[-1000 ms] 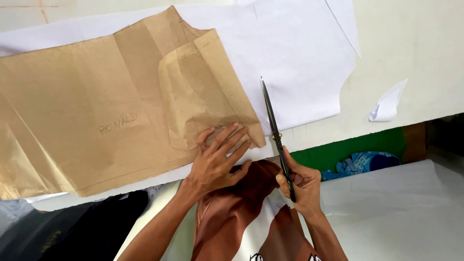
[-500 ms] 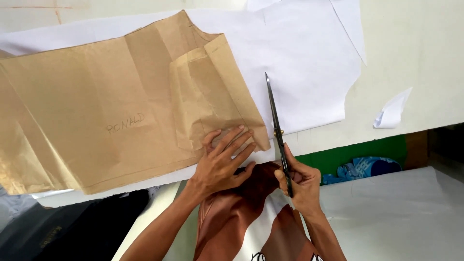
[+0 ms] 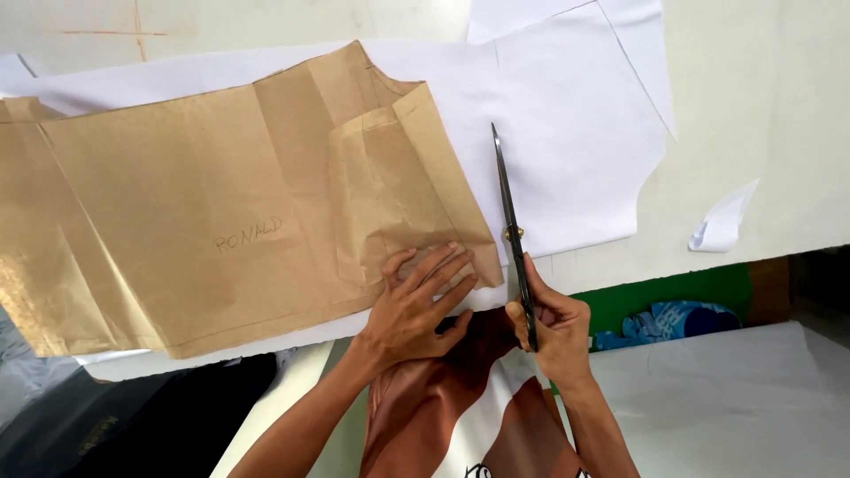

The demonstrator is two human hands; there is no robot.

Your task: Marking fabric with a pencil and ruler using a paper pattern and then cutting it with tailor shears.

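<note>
- We see the brown paper pattern (image 3: pixel 204 212) lying flat over the white cloth (image 3: pixel 567 150) on the table (image 3: pixel 761 106); across the last second it has not slid on the cloth, though the whole view has drifted a little.
- Our left hand (image 3: pixel 416 305) stays spread wide, palm down, fingers fanned on the near right corner of the pattern, pinning it; it grips nothing.
- Just right of that corner, the scissors (image 3: pixel 512 235) have crept a shade farther along the pattern's right edge, blades nearly closed and pointing to the far side.
- Our right hand (image 3: pixel 549 323) is wrapped around the scissor handles at the near edge of the table, as before.
- From this we judge that the cut through the cloth is moving slowly up along the pattern edge, with most of that edge yet to go.
- Far to the right, a small white scrap (image 3: pixel 724 221) lies well apart on the table.
</note>
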